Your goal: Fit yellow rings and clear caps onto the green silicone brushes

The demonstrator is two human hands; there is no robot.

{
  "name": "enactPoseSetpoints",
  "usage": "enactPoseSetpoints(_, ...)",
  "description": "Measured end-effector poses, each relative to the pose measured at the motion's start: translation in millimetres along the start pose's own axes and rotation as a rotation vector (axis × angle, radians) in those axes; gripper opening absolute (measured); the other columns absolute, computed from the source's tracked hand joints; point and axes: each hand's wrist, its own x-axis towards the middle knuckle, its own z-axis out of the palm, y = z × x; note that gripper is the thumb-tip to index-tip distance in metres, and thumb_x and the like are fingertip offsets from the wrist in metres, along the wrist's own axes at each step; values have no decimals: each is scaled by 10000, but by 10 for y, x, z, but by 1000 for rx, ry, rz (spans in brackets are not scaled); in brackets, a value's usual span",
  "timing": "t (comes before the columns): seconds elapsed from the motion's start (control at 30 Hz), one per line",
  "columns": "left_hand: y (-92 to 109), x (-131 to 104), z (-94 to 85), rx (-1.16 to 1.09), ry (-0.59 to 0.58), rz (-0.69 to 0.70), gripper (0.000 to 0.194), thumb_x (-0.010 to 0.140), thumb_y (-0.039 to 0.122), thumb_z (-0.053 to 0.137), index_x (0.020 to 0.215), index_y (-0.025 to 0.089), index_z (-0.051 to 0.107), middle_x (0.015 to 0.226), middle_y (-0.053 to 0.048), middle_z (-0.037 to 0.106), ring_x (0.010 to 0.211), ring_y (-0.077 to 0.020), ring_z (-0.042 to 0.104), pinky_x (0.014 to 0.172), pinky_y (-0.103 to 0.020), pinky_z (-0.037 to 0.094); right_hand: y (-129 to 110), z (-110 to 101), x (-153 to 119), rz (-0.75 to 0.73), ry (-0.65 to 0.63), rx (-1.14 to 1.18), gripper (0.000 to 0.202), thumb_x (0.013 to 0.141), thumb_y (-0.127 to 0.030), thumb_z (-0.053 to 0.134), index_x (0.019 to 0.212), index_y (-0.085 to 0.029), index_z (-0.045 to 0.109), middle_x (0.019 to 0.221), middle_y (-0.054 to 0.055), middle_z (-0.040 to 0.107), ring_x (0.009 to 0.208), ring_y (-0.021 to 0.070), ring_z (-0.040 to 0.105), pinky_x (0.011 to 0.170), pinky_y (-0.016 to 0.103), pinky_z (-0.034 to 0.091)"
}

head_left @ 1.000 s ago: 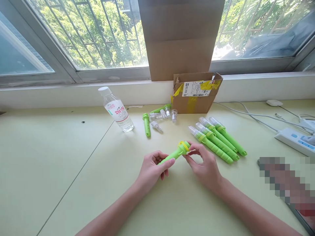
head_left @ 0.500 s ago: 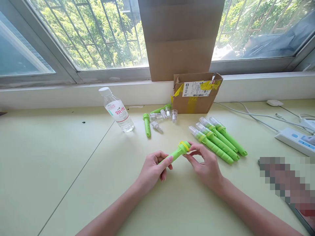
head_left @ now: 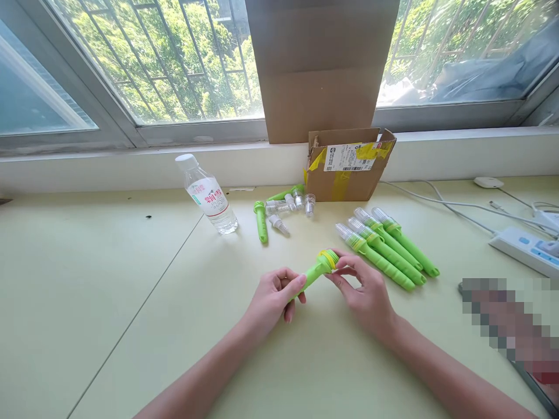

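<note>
My left hand (head_left: 274, 295) is closed around the lower part of a light-green plastic handle (head_left: 313, 273), held slanted above the table with its wide threaded end up and to the right. Around that end sits a yellow ring (head_left: 325, 256), slightly askew. The thumb and fingertips of my right hand (head_left: 367, 289) pinch the ring at its right side; the fingertips partly cover it. Just beyond my right hand lie several finished-looking green handles with clear ribbed caps (head_left: 379, 249), side by side on the table.
Toward the back lie a loose green handle (head_left: 261, 222), a small white-tipped nozzle (head_left: 279, 225) and a clear cap (head_left: 310, 205). Behind them stands an open cardboard box (head_left: 343, 186). A water bottle (head_left: 212, 198) is left of these. A power strip (head_left: 526, 250) and a pixelated flat object (head_left: 510, 337) are at right.
The green handle has tilted slightly within my left hand, its lower end now pointing more downward. My right fingers stay at the yellow ring.
</note>
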Motion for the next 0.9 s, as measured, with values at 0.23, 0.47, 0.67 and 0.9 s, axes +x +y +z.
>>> enactPoseSetpoints(0.23, -29, -9, 63, 32, 100, 36, 335, 689, 420, 733, 788, 196, 504, 638, 71, 492, 434, -51, 415, 387, -179, 340, 3, 10, -13, -46, 17, -33, 73, 844, -205, 624, 883, -216, 563, 1150, 101, 656, 768, 202, 699, 715, 394, 614)
enactPoseSetpoints(0.47, -17, -11, 59, 9, 90, 43, 317, 724, 434, 695, 736, 177, 510, 648, 34, 565, 440, -66, 438, 416, -204, 379, 0, 1, 0, -71, -13, -1, 133, 821, -175, 632, 922, -219, 558, 1128, 89, 652, 797, 193, 685, 711, 380, 614)
enactPoseSetpoints(0.67, 9, -10, 23, -27, 53, 28, 321, 716, 451, 691, 715, 173, 529, 658, 16, 623, 424, -61, 429, 439, -209, 364, 13, 1, 9, -88, -9, -13, 110, 838, -171, 612, 918, -222, 556, 1117, 84, 656, 796, 183, 678, 717, 384, 617)
enactPoseSetpoints(0.9, 9, -3, -11, -49, 15, 15, 348, 736, 474, 672, 689, 168, 513, 653, 0, 631, 421, -59, 419, 447, -210, 330, -19, 6, 4, -101, 5, -17, 105, 838, -166, 615, 914, -223, 570, 1106, 85, 665, 832, 197, 683, 720, 381, 621)
